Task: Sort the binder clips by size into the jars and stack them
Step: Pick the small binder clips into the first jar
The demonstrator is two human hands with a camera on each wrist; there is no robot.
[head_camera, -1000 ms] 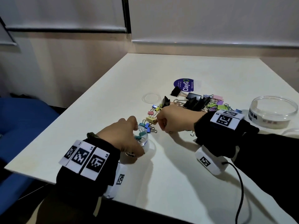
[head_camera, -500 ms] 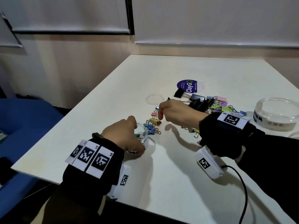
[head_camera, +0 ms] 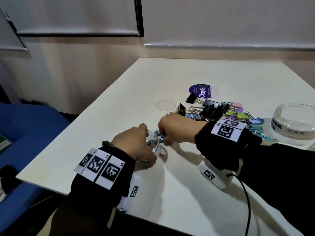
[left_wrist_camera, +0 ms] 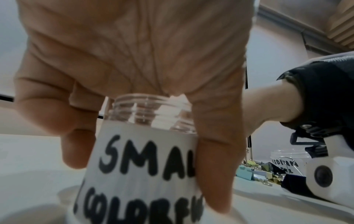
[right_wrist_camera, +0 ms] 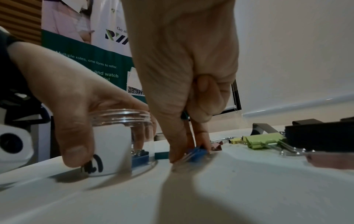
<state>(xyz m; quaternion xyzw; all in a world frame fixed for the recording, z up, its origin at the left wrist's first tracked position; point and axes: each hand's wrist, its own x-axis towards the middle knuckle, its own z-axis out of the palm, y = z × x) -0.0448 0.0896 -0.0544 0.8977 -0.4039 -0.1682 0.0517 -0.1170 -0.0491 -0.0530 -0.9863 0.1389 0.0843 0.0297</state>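
Note:
My left hand (head_camera: 136,145) grips a small clear jar (head_camera: 154,142) from above; its white label (left_wrist_camera: 145,159) reads SMALL COLORFUL. The jar stands upright on the white table (head_camera: 170,193) with a few small clips in it, one teal (head_camera: 150,143) and one blue (right_wrist_camera: 139,157). Just right of the jar, my right hand (head_camera: 167,133) pinches a small blue binder clip (right_wrist_camera: 197,152) against the table with thumb and forefinger. A speck of teal shows between its curled fingers. A small teal clip (right_wrist_camera: 161,155) lies between the jar and that hand.
A pile of coloured clips (head_camera: 238,114) and large black clips (head_camera: 211,106) lies behind my right wrist. A wider clear jar (head_camera: 294,123) stands at the far right. A clear lid (head_camera: 165,105) and a purple sticker (head_camera: 201,91) lie further back. A blue seat (head_camera: 25,133) sits left of the table.
My right hand reached out to the loose small clips, then came back down beside the jar, where it now pinches the blue clip. My left hand has kept its grip on the jar.

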